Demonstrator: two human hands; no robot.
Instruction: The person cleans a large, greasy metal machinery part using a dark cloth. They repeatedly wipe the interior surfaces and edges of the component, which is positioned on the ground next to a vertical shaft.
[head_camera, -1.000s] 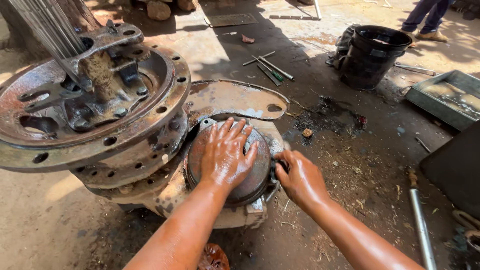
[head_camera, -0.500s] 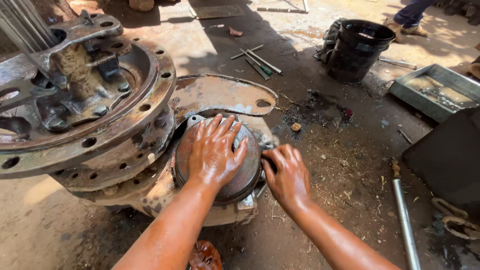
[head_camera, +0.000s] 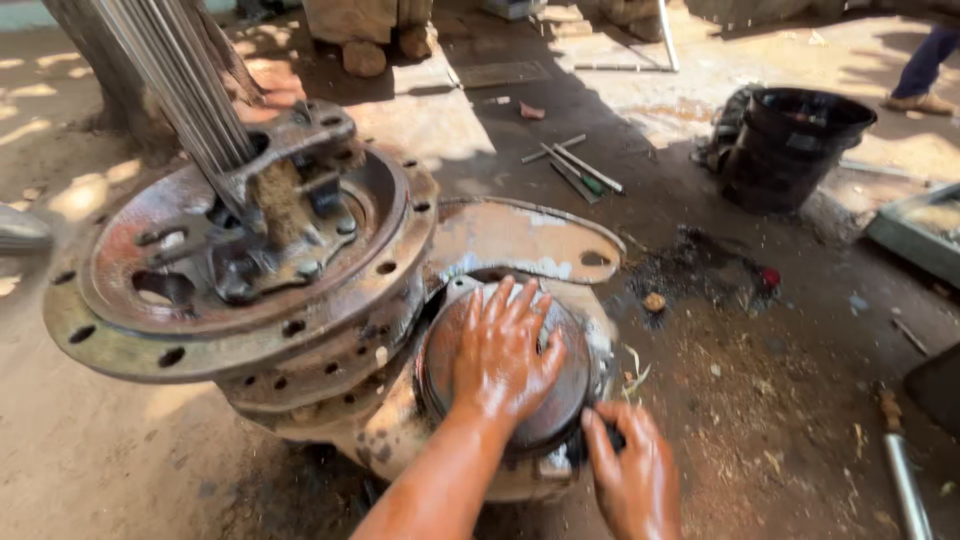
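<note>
Cover (head_camera: 505, 375), the round dark plate on the side of the rusty housing (head_camera: 400, 430), sits just below and right of the big flanged hub (head_camera: 240, 270), low over the dirt floor (head_camera: 780, 400). My left hand (head_camera: 503, 352) lies flat on its face, fingers spread wide and closed on nothing, only pressing. My right hand (head_camera: 630, 475) is at the lower right edge of the cover, fingers curled toward the rim; it is blurred, so I cannot tell whether the grip there has hold of the edge or only touches it.

As I judge it, the work here is seating or turning the cover in its bore. To do that well I would press with the palm through the centre, so the plate stays square and does not cock in the opening. The right fingertips should work the rim from outside, clear of the gap between cover and housing, where they could be pinched. Everything looks oily, so I would press firmly and move slowly. The loose rods (head_camera: 570, 165) and black bucket (head_camera: 790, 145) lie well apart, out of my way.
</note>
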